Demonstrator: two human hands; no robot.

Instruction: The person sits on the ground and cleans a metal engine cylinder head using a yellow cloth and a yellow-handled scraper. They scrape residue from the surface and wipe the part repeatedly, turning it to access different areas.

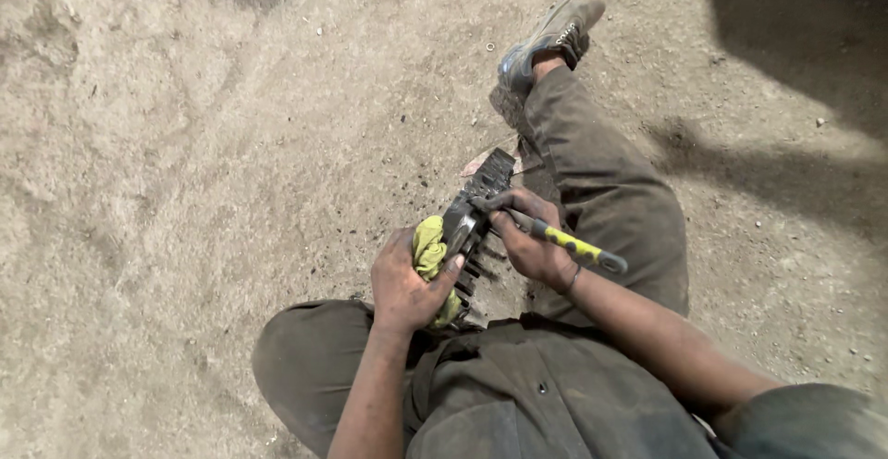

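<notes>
My left hand (404,279) grips a dark finned metal part (474,207) through a yellow-green rag (429,248), holding it tilted above the ground between my legs. My right hand (530,240) holds a tool with a yellow and black handle (578,249); its tip rests against the upper face of the finned part. Both hands are smeared with dark grime.
I am seated on a dusty dirt floor (185,163). My right leg in olive trousers (610,191) stretches forward, ending in a worn shoe (552,38). My left knee (305,348) is bent. Dark shadows (795,43) fall at the upper right.
</notes>
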